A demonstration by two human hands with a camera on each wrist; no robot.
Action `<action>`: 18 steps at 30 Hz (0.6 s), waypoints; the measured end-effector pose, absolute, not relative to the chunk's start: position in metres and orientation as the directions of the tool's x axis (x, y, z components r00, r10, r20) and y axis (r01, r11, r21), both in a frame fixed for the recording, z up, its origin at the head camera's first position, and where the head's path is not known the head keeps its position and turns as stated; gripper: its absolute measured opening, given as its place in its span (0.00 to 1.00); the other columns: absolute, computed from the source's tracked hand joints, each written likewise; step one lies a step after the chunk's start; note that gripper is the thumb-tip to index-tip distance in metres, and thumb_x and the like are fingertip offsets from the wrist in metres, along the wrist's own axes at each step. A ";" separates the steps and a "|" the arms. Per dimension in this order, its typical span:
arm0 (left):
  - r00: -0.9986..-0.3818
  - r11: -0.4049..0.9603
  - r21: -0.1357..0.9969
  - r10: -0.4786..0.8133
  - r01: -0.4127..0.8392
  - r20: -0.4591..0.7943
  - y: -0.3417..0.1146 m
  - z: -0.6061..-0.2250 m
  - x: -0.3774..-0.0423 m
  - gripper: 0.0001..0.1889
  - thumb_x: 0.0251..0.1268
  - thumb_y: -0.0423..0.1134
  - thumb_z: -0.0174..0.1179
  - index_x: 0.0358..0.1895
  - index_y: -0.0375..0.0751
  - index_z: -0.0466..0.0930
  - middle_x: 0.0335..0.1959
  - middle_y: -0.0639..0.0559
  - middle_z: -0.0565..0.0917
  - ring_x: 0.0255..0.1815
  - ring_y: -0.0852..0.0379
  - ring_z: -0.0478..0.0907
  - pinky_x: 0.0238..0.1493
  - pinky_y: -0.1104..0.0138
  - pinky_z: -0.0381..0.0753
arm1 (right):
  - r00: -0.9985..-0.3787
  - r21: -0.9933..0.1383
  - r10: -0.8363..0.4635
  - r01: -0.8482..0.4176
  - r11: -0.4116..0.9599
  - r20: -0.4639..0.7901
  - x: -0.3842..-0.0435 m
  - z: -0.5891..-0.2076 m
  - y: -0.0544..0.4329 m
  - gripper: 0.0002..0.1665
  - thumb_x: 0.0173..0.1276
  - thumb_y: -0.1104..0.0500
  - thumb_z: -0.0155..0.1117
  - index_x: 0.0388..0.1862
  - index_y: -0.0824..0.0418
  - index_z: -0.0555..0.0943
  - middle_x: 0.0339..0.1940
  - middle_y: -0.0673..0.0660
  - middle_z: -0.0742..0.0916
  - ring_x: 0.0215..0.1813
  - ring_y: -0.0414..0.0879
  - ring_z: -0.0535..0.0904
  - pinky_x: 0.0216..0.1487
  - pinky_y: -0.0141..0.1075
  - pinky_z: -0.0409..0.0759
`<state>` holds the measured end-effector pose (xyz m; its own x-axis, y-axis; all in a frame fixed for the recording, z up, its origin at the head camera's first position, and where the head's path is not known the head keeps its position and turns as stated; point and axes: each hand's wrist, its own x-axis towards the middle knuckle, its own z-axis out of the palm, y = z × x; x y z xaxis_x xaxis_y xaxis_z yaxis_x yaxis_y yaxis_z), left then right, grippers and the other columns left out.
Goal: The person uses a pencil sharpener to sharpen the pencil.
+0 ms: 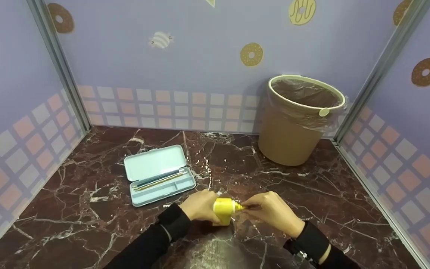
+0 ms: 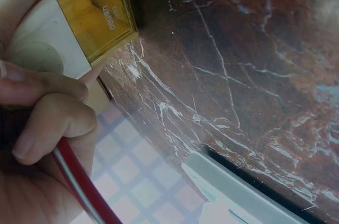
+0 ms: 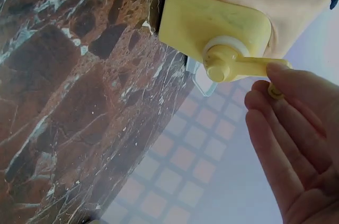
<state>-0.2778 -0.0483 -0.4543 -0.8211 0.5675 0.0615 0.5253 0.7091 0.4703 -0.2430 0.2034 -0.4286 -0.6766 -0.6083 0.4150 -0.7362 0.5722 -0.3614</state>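
A yellow crank pencil sharpener (image 1: pixel 223 211) with a clear amber shavings drawer stands on the dark marbled tabletop. My left hand (image 1: pixel 201 206) grips its body from the left. A red pencil (image 2: pixel 85 187) with a silver stripe runs out under the curled fingers of that hand in the left wrist view; its other end is hidden by the hand. Thumb and fingers of my right hand (image 1: pixel 271 211) pinch the knob of the sharpener's yellow crank (image 3: pixel 257 66). In the right wrist view the crank points toward that hand.
A light blue pencil case (image 1: pixel 155 164) lies open behind my left hand, with pencils (image 1: pixel 159 180) in its tray. At the back right stands a brown bin (image 1: pixel 289 138) lined with clear plastic. Small pale crumbs dot the tabletop (image 1: pixel 237 153). Patterned panels (image 1: pixel 200 56) enclose it.
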 end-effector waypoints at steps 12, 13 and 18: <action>-0.813 0.717 0.439 0.579 0.541 0.057 -0.050 -0.454 -0.280 0.18 0.38 0.43 0.80 0.27 0.42 0.79 0.23 0.56 0.78 0.22 0.63 0.67 0.23 0.72 0.69 | -0.585 -0.176 -0.627 -0.788 0.591 0.514 -0.251 -0.428 0.200 0.09 0.57 0.64 0.78 0.38 0.59 0.92 0.34 0.51 0.94 0.35 0.42 0.90 0.39 0.31 0.87; -0.814 0.719 0.436 0.578 0.541 0.055 -0.050 -0.454 -0.280 0.18 0.38 0.43 0.81 0.28 0.41 0.79 0.23 0.56 0.79 0.22 0.63 0.67 0.24 0.72 0.69 | -0.580 -0.162 -0.626 -0.788 0.594 0.522 -0.252 -0.428 0.200 0.09 0.57 0.64 0.78 0.39 0.59 0.92 0.34 0.51 0.94 0.35 0.42 0.90 0.39 0.31 0.87; -0.814 0.728 0.418 0.578 0.543 0.051 -0.050 -0.454 -0.279 0.21 0.38 0.45 0.82 0.32 0.40 0.81 0.27 0.53 0.82 0.25 0.62 0.70 0.27 0.71 0.73 | -0.575 -0.117 -0.616 -0.775 0.621 0.538 -0.256 -0.429 0.198 0.11 0.58 0.62 0.77 0.42 0.59 0.92 0.35 0.51 0.94 0.36 0.42 0.90 0.40 0.32 0.87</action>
<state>-0.2788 -0.0505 -0.4543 -0.8143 0.5782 0.0508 0.5432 0.7282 0.4178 -0.2561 0.1979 -0.4291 -0.5752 -0.6160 0.5382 -0.7749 0.6211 -0.1172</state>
